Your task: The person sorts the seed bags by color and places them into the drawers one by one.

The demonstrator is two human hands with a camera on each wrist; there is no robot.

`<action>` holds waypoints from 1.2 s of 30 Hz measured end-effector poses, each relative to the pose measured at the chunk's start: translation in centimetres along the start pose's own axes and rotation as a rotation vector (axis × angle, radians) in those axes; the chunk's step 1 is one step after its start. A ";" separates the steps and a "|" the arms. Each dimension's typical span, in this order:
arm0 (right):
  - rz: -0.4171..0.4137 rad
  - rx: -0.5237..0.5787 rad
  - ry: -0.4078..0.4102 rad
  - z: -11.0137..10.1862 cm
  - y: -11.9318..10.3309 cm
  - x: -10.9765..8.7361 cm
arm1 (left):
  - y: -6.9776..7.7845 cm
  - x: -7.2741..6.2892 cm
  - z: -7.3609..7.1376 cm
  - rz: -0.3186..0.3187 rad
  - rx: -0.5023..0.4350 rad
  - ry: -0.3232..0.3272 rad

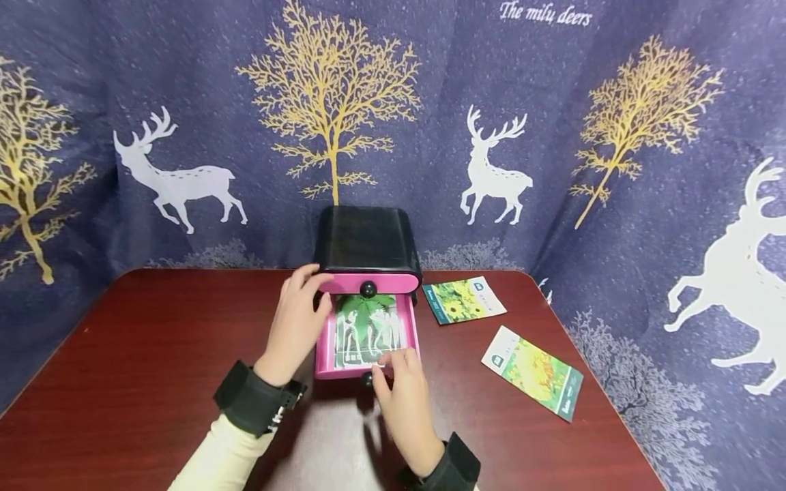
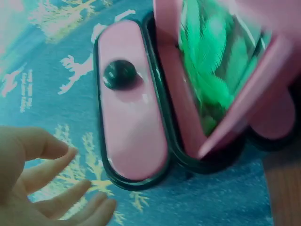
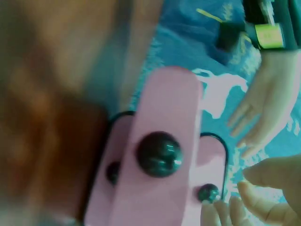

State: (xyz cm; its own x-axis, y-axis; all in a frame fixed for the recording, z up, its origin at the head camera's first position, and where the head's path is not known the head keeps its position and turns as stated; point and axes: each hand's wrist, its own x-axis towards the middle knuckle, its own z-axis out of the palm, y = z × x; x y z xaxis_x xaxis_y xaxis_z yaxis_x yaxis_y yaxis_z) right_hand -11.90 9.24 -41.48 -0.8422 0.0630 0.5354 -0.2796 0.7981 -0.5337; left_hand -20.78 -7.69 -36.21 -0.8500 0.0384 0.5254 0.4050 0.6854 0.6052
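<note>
The pink drawer [image 1: 338, 374], pulled out nearward, holds a green packet [image 1: 366, 333]; it looks light and stiff, best drawn by its black knob [image 3: 159, 154]. The right hand [image 1: 406, 402], above its near edge, seems to grip nothing, though contact is unclear; the left hand [image 1: 296, 327], loose, grasps nothing by the black cabinet [image 1: 368, 239].

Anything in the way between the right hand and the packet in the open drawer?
Nothing visible: the right hand is over the front of the open drawer, beside the packet's near end, and the visible part of the packet lies uncovered.
</note>
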 end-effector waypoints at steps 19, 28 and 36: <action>-0.087 -0.166 -0.013 2.1 0.3 -1.9 | -3.5 2.6 1.9 -0.044 -0.072 -0.100; -0.049 -0.151 -0.062 3.3 0.2 -2.5 | -3.6 2.8 2.1 -0.051 -0.063 -0.083; -0.039 -0.123 -0.055 3.0 0.0 -2.1 | -3.6 2.6 2.2 -0.043 -0.053 -0.074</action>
State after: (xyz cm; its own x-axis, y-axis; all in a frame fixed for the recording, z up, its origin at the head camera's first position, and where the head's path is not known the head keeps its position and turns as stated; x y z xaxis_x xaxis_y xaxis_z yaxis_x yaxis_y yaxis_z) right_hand -11.51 7.35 -44.58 -0.8567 0.0006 0.5158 -0.2567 0.8669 -0.4273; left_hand -25.16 -8.44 -38.35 -0.8889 0.0648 0.4534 0.3830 0.6480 0.6583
